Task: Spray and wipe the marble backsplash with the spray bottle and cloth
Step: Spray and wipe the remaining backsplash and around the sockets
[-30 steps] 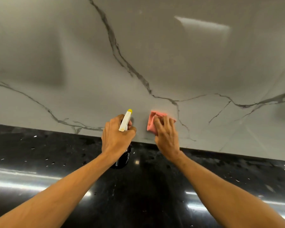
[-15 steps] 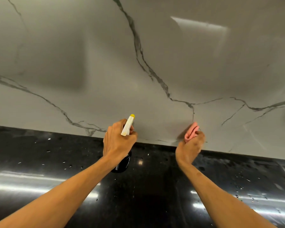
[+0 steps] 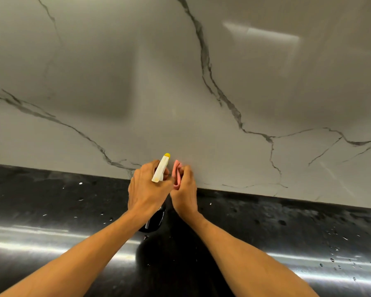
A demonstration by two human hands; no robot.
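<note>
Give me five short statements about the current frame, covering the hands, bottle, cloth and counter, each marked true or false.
1. The left hand grips the spray bottle, whose yellow-tipped nozzle points toward the marble backsplash. True.
2. The right hand holds a bunched pink cloth. True.
3. The cloth lies spread flat on the countertop. False: it is bunched in the right hand, near the backsplash's lower edge.
4. The countertop is white. False: it is black and glossy, with droplets on it.
5. The two hands are far apart. False: they are close together, side by side.
</note>
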